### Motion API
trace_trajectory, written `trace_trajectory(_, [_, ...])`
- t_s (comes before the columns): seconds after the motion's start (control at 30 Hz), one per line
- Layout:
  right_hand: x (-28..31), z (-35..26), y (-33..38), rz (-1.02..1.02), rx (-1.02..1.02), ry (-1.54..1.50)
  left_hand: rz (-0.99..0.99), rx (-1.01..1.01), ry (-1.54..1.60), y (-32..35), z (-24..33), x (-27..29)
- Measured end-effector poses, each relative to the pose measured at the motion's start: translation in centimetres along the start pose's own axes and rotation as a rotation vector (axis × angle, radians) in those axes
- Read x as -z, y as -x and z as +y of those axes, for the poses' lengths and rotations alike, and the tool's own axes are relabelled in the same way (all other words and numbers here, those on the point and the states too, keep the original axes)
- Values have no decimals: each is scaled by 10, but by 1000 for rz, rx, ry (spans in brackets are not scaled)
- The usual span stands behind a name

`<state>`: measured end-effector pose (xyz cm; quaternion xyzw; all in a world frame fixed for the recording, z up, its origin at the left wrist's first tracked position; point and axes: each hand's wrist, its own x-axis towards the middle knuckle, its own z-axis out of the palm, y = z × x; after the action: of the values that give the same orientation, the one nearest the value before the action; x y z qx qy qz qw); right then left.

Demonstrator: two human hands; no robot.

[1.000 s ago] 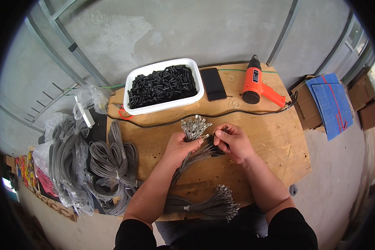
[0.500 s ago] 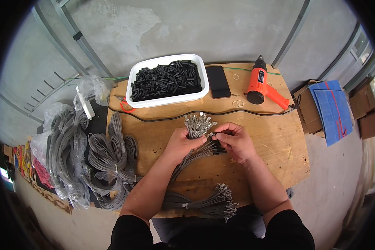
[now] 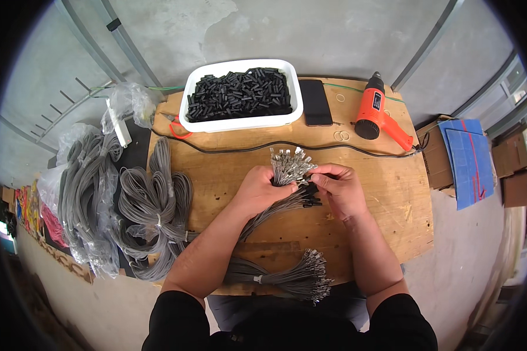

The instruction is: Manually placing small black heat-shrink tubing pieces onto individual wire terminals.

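My left hand [image 3: 263, 192] is closed round a bundle of thin grey wires [image 3: 290, 167], whose bare metal terminals fan out above the thumb. At the bundle's right edge my right hand [image 3: 341, 190] pinches a small dark piece that looks like a black sleeve, mostly hidden by thumb and forefinger. Below the fingers, several wires of this bundle end in black sleeves [image 3: 311, 199]. A second tied bundle of grey wires [image 3: 281, 279] lies near the table's front edge, its metal ends toward the right.
A white tub [image 3: 243, 124] full of short black sleeves stands at the back, beside a dark phone [image 3: 317, 104]. An orange heat gun [image 3: 376, 111] lies at the right, near rubber bands. A black cord [image 3: 246, 150] crosses the wooden table [image 3: 392, 199]. Coiled grey wires [image 3: 158, 205] fill the left.
The head view has shifted, so the table appears higher. My right fingers have come closer in against the bundle, and more black-sleeved ends show beneath my hands.
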<state>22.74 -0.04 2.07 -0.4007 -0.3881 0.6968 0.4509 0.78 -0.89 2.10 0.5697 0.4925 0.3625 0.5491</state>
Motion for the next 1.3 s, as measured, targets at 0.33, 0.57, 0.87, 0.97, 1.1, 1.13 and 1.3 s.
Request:
trace_trajectory(0.33, [0, 0, -1, -32, 49, 136, -32, 11, 73, -3, -8, 4])
trace_trajectory(0.57, [-3, 0, 0, -44, 54, 152, -30, -1, 75, -3, -9, 3])
trace_trajectory(0.87, [1, 1, -2, -41, 114, 112, -62, 65, 332, -4, -13, 1])
trace_trajectory(0.97, [-4, -10, 0, -56, -42, -78, -67, 55, 317, -3, -15, 2])
trace_trajectory(1.1, [4, -6, -3, -72, -101, -158, -47, 51, 303, -4, -14, 0])
trace_trajectory(1.13, [5, -6, -4, -79, -133, -195, -45, 46, 300, -4, -13, 0])
trace_trajectory(1.3, [2, -4, -3, -104, -210, -211, -44, 56, 310, -2, -9, -2])
